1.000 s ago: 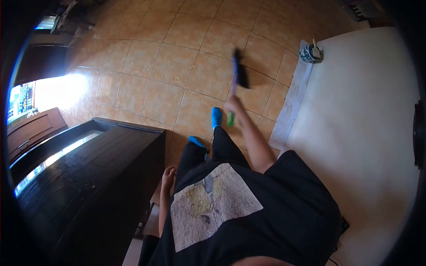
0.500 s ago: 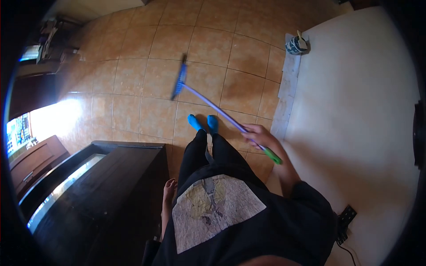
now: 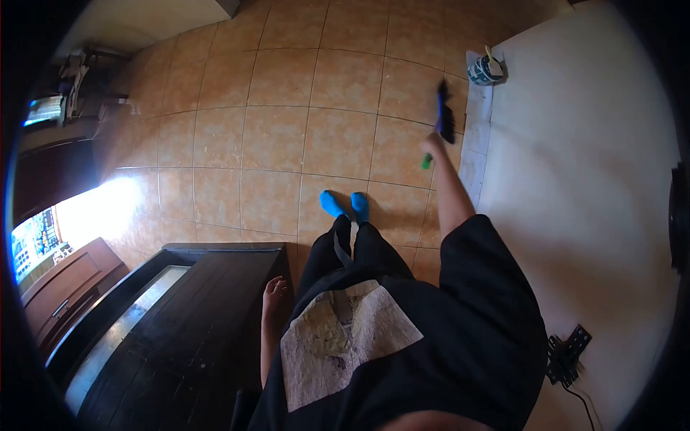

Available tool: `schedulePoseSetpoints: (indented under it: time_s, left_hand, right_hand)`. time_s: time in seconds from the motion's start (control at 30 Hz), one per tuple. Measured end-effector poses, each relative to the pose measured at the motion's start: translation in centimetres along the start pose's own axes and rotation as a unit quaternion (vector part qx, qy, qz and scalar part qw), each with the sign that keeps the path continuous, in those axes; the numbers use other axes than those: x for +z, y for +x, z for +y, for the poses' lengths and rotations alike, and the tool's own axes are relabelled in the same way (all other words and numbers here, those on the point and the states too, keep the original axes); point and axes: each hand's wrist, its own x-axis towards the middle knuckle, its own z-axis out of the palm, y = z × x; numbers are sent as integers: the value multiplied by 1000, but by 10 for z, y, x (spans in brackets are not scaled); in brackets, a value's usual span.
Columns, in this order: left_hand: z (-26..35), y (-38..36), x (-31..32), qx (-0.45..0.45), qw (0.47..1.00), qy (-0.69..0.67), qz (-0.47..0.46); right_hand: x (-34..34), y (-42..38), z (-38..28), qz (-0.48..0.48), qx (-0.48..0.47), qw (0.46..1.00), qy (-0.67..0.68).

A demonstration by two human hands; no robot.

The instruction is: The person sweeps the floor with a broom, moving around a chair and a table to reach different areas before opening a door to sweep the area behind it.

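A broom with a blue head and dark bristles reaches forward near the right wall, its green grip end showing just below my fist. My right hand is wrapped round its handle, arm stretched out; most of the handle is foreshortened or hidden. Beside the dark wooden cabinet, my left hand hangs at my side with its fingers loosely curled and apart, holding nothing. My feet in blue socks stand on the tiled floor.
A patterned bucket with a light-coloured tool in it stands by the pale wall. Black power strips with a cable are at the lower right. A brown wooden cabinet and a bright window are at the left.
My right hand has swung forward with the broom, and the broom head has moved from the floor ahead of my feet to the right, near the wall. The view has shifted slightly.
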Motion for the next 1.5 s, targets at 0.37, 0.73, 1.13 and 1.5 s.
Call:
schedulePoseSetpoints:
  time_s: [0.37,0.73,1.13,1.5]
  left_hand:
    - [-77,80,-45,106,984,115,-82]
    - [97,75,20,22,1000,17,-8]
    - [127,61,131,9,1000,-15,7]
    - [104,38,173,-6,999,30,35]
  right_hand:
    - [97,-211,-157,-205,-325,923,12]
    - [-131,-170,-54,-195,-151,912,327]
    - [-193,227,-91,25,-80,996,-39]
    - [-79,-24,-206,-358,-226,903,75]
